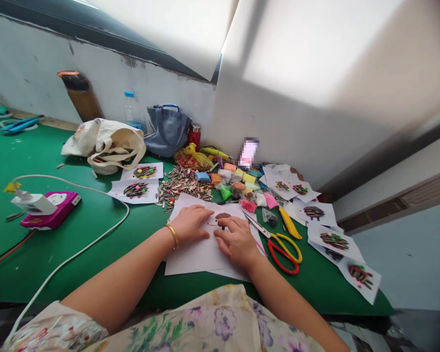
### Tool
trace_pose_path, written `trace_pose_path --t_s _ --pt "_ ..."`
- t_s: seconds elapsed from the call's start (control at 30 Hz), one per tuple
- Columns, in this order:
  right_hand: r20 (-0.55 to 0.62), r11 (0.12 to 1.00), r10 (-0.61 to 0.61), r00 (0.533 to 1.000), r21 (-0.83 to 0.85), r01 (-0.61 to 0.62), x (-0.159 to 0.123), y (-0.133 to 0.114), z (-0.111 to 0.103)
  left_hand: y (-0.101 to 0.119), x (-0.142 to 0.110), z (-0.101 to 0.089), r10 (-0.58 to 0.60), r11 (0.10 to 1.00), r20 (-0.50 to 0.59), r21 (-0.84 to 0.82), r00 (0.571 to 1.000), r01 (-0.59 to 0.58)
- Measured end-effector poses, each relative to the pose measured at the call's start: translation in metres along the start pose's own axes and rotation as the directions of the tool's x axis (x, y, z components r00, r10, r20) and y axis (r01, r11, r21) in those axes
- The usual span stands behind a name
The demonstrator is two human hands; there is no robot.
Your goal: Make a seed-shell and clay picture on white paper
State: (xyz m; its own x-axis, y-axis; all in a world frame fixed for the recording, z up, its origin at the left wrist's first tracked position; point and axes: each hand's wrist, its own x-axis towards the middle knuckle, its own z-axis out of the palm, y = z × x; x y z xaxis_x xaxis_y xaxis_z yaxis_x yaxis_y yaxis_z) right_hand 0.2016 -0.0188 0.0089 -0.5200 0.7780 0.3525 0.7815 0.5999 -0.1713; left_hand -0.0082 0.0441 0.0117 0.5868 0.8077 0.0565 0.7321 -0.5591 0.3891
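White sheets of paper lie in front of me on the green table. On the top sheet is a flat brown piece of what looks like modelling clay, with a thin reddish curved line beside it. My left hand, with a gold bangle at the wrist, rests flat on the sheet, fingers stretched toward the brown piece. Just below that piece, my right hand has its fingers bent and pressed together at the paper. A small dark bit shows at its fingertips; what they hold is mostly hidden.
Scissors and a yellow cutter lie to the right. Behind the paper are sunflower seeds and bagged coloured clay. Seed-decorated cards line the right edge. A white cable crosses the left side.
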Motion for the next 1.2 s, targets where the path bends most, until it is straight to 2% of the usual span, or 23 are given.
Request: trace_pose_path --t_s 0.23,0.43,0.6,0.77,1.2 --pt "0.004 1.0 -0.016 1.0 -0.013 0.016 0.0 0.0 -0.001 0.002 0.0 -0.001 -0.02 1.0 0.005 -0.002 1.0 0.02" --pt "-0.025 0.999 -0.022 0.999 0.039 0.023 0.0 0.0 0.0 0.0 0.0 -0.001 -0.003 1.0 0.002 0.0 1.0 0.003" --pt "-0.141 0.978 0.059 0.988 0.205 -0.029 -0.001 0.009 0.004 -0.001 0.0 0.001 0.0 1.0 0.0 0.004 1.0 0.0" --pt "-0.199 0.935 0.091 0.976 0.354 -0.015 0.001 0.018 0.008 0.0 0.0 -0.001 -0.005 1.0 0.016 -0.001 1.0 0.005" --pt "-0.105 0.949 0.124 0.987 0.302 -0.087 0.015 0.023 0.016 0.0 0.0 -0.002 -0.009 1.0 0.017 -0.005 1.0 0.009"
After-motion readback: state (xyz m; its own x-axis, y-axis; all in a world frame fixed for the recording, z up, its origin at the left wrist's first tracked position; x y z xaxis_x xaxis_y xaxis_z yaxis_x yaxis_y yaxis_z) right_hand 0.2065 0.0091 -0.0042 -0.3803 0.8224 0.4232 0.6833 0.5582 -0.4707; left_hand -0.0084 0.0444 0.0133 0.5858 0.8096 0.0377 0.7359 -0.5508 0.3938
